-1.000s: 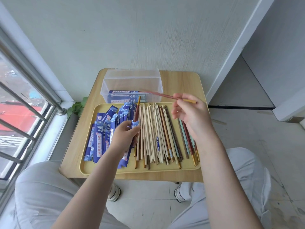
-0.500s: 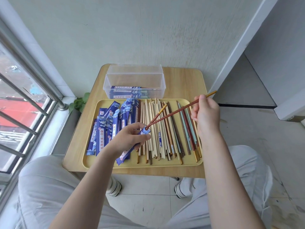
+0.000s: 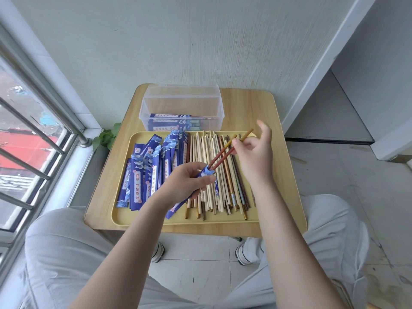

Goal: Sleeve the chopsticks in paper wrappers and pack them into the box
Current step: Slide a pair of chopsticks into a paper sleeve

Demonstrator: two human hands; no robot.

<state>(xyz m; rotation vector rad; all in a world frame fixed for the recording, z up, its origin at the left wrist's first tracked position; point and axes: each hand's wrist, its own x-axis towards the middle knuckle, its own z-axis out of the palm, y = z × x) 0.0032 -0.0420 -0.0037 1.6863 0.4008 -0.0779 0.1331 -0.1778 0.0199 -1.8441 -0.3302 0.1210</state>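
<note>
My left hand [image 3: 189,181] grips a blue paper wrapper [image 3: 204,172] above the yellow tray [image 3: 124,210]. Two red chopsticks with gold ends [image 3: 225,152] stick out of the wrapper's mouth, their lower ends inside it. My right hand [image 3: 254,155] pinches their upper part between thumb and forefinger, the other fingers spread. Loose chopsticks [image 3: 214,175] lie across the tray's right half, and empty blue wrappers [image 3: 147,172] are piled on its left half. A clear plastic box [image 3: 181,108] stands behind the tray with a few wrapped pairs inside.
The tray and box sit on a small wooden table [image 3: 283,152] against a wall. A barred window [image 3: 33,139] is at the left with a small plant [image 3: 107,137] below it. My knees are under the table's near edge.
The second red chopstick has gone from crossing the first to lying parallel beside it, and both have slid deeper into the wrapper. My right hand has come down and left towards the wrapper.
</note>
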